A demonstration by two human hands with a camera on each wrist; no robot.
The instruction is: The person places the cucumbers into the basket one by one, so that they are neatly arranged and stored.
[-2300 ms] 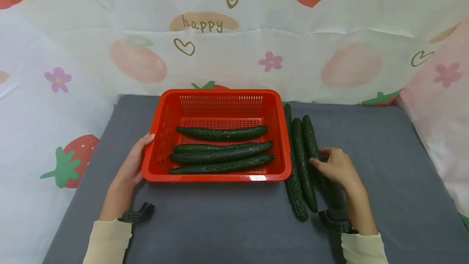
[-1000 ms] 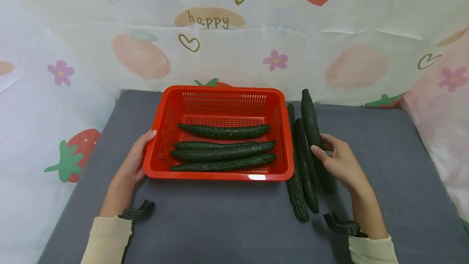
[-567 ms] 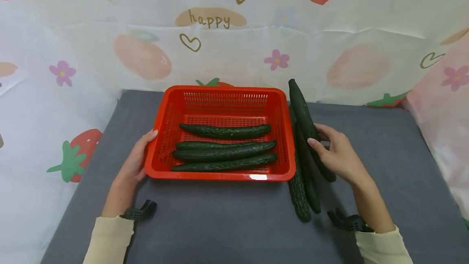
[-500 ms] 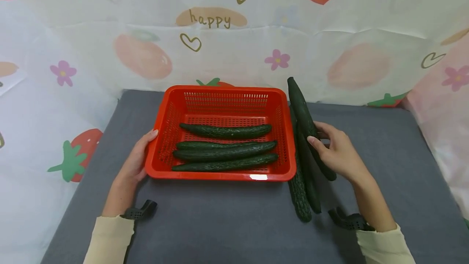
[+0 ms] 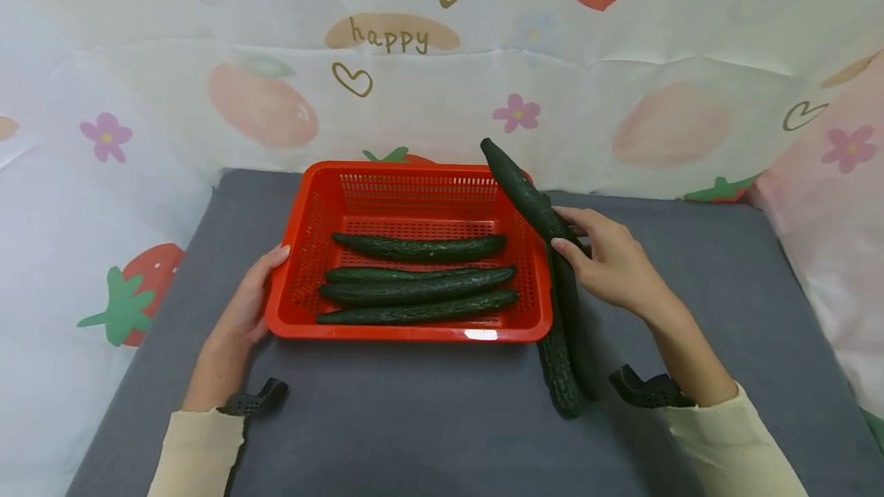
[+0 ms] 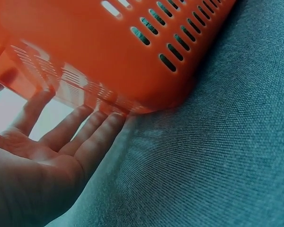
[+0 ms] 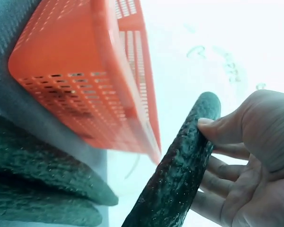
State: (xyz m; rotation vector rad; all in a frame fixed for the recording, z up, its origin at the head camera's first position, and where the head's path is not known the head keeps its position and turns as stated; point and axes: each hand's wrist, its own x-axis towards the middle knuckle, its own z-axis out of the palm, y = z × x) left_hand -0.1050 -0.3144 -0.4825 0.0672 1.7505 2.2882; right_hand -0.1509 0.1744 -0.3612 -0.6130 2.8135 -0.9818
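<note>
My right hand (image 5: pixel 615 263) pinches a dark green cucumber (image 5: pixel 518 189) near its lower end, between thumb and fingers. Raised above the table, this cucumber slants up to the left, and its far end overlaps the back right corner of the red plastic basket (image 5: pixel 407 333). In the right wrist view the held cucumber (image 7: pixel 175 175) is beside the basket's outer wall (image 7: pixel 61 52). At the basket's left side, my left hand (image 5: pixel 245 301) holds the rim, thumb on top. The left wrist view shows its fingers (image 6: pixel 97 137) against the perforated outer wall. Several cucumbers (image 5: pixel 417 290) lie crosswise inside the basket.
Two more cucumbers (image 5: pixel 558 359) lie lengthwise on the table along the basket's right side, partly hidden by the rim and the held cucumber. Grey cloth (image 5: pixel 414 420) covers the table. A patterned white curtain (image 5: pixel 428 113) stands close behind the basket.
My right hand has lifted the outermost cucumber from the row on the right. It has carried it up and left toward the basket, tilting it. The left hand has stayed on the basket.
</note>
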